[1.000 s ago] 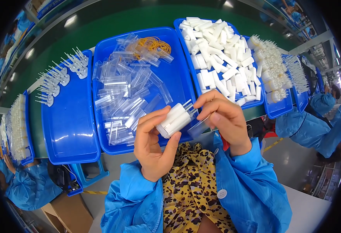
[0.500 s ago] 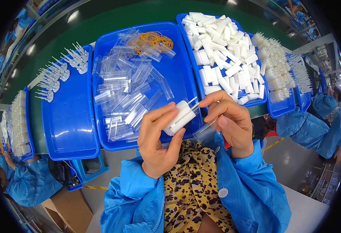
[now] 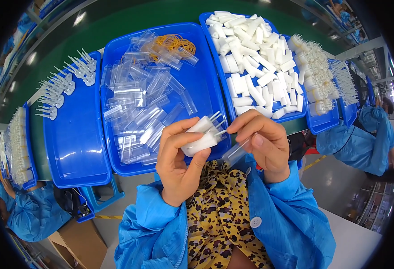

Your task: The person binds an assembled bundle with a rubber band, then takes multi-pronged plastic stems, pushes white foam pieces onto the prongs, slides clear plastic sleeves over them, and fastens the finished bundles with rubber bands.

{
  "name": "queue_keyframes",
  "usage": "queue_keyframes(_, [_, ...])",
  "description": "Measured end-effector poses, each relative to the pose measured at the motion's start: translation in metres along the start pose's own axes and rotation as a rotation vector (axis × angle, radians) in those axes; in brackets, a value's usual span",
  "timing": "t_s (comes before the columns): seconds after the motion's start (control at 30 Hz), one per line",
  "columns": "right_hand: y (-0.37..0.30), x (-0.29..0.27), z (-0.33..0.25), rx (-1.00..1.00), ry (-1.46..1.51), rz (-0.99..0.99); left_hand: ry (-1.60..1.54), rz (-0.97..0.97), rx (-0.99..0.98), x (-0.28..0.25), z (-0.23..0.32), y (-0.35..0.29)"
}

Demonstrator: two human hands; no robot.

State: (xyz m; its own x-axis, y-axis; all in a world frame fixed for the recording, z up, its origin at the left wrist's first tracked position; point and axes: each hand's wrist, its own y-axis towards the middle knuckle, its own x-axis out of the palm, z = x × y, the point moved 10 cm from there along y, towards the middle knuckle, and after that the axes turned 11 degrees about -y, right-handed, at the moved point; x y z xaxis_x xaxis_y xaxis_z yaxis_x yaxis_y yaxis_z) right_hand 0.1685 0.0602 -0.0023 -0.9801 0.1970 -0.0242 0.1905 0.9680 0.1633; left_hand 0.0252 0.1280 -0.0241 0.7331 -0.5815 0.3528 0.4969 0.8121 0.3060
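Two hands work close together in front of the body: the left hand [image 3: 177, 168] has its thumb and fingers closed around one white bundle [image 3: 200, 144], matte and blocky, with at least three slim, stiff prongs [image 3: 218, 120] poking from the end that faces the right hand [image 3: 265, 141]. That one pinches a single clear sleeve [image 3: 234, 155], thin and glossy plastic, its fingertips beside the prong ends; whether they touch I cannot tell. Just beyond the left hand lies one middle tray [image 3: 201, 94] of smooth blue plastic, with dozens of loose clear sleeves [image 3: 129, 98], flat-sided and shiny, and a tangle of yellow rubber bands [image 3: 174, 45] too knotted to count. Beyond the right hand, one right tray [image 3: 298, 116] is heaped with many dozens of matte white blocks [image 3: 251, 49], oblong and straight-edged. Left of the left hand, one left tray [image 3: 73, 148] bears several clusters of spiky white pieces [image 3: 85, 71] along its far side. Farther off stretches the green tabletop [image 3: 170, 11].
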Motion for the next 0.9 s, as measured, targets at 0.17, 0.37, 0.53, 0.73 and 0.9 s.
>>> queue_keyframes(0.17, [-0.006, -0.032, -0.002, -0.101, -0.002, 0.308, -0.003, 0.003, 0.006, 0.001, 0.000, 0.000])
queue_keyframes(0.37, [-0.007, -0.027, -0.003, -0.078, -0.030, 0.290, 0.077, 0.010, 0.026, 0.002, 0.004, -0.002])
queue_keyframes(0.53, [-0.007, -0.023, -0.006, -0.094, -0.098, 0.280, 0.119, 0.016, 0.049, 0.002, 0.006, -0.003])
queue_keyframes(0.73, [-0.008, -0.015, -0.010, -0.057, -0.146, 0.221, 0.187, 0.021, 0.080, 0.001, 0.009, -0.003])
queue_keyframes(0.9, [-0.008, -0.015, -0.006, -0.032, -0.132, 0.216, 0.185, 0.030, 0.074, 0.001, 0.009, -0.004])
